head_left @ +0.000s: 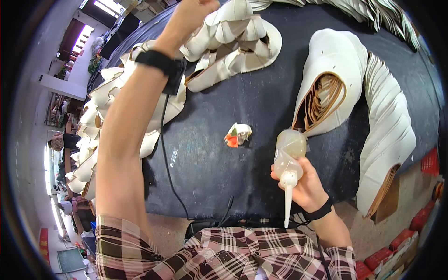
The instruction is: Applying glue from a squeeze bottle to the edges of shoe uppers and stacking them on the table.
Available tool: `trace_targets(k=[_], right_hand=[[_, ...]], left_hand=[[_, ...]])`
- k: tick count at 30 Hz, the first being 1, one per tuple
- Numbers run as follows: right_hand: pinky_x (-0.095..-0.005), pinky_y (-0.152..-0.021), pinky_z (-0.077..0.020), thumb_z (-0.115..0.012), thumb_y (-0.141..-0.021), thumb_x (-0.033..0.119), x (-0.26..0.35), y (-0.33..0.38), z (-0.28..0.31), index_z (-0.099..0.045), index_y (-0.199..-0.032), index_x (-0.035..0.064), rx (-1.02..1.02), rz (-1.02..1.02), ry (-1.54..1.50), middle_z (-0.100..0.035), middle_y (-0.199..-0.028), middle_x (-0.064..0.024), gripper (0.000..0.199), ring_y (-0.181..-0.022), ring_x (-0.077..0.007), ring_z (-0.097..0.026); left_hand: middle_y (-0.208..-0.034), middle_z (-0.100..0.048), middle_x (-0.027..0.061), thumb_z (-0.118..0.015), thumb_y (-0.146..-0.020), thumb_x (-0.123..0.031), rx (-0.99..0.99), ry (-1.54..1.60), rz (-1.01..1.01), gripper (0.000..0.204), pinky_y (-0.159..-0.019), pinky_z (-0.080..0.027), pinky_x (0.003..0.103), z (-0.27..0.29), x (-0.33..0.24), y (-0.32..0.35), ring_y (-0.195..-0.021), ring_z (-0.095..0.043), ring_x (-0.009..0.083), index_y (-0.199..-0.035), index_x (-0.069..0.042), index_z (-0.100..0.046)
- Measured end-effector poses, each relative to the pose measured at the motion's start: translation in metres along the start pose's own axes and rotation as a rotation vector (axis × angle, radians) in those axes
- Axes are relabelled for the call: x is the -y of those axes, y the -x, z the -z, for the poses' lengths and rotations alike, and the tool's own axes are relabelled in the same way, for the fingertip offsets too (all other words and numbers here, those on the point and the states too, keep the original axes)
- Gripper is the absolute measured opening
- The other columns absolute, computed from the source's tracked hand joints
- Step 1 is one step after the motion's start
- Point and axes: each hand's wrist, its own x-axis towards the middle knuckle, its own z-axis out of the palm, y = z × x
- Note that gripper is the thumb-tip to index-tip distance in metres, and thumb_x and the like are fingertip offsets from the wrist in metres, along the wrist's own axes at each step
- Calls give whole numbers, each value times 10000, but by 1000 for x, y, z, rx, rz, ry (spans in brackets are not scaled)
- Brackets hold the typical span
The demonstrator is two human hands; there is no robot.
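Note:
In my right hand is a translucent squeeze bottle with a long white nozzle pointing toward me; the fingers wrap round its neck. My left arm stretches far over the table, and the left hand is partly cut off by the upper edge. Its fingers look curled closed beside a group of white shoe uppers; whatever they hold is hidden. Just beyond the bottle lies a nested stack of white uppers, its brown inner layers showing through an opening.
A dark covered table carries everything. A small crumpled white and orange scrap lies mid-table. More uppers line the left side; another stack leans over the right edge. A black cable hangs from my left wrist. Red crates stand lower right.

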Motion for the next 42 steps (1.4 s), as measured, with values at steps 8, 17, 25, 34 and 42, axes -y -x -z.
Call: trace_targets(k=[8, 17, 25, 34, 42], right_hand=[[-342, -576, -514, -455, -798, 281, -11, 43, 3, -467, -1070, 14, 57, -66, -191, -532, -969, -222, 381, -807, -313, -577], [-310, -589, -535, -538, -768, 320, -13, 92, 32, -451, -1075, 7, 23, 234, -321, -504, -988, -219, 447, -837, -313, -561], [-318, -632, -539, -541, -773, 307, -10, 92, 24, -431, -1097, -17, 115, 292, -257, -452, -1071, -223, 472, -899, -319, -545], [-248, -696, -515, -614, -725, 235, -15, 60, 8, -331, -1152, -94, 281, 214, -498, -339, -1193, -234, 609, -947, -255, -498], [-223, -658, -517, -640, -690, 205, -38, 38, -5, -478, -1039, 16, 209, 190, -489, -486, -971, -131, 428, -861, -235, -500]], left_hand=[[-1124, -488, 80, -570, -689, -49, 461, -39, -313, 425, -874, -386, 333, -114, -56, 165, -1028, -466, 250, -1097, -105, -464], [-1036, -514, -5, -592, -636, -61, 394, -321, -602, 133, -808, -383, 317, -143, -56, 157, -1066, -428, 182, -756, -114, -572], [-815, -577, 73, -630, -677, -88, 524, 285, -148, 166, -682, -429, 279, -87, -129, 173, -783, -551, 189, -826, -36, -576], [-665, -550, 46, -638, -684, -102, 565, 317, 131, 161, -601, -408, 251, -50, -122, 224, -610, -508, 146, -819, -34, -583], [-776, -524, 4, -621, -720, -89, -197, 367, 343, 216, -641, -413, 215, -55, -127, 279, -697, -481, 81, -903, -26, -525]])
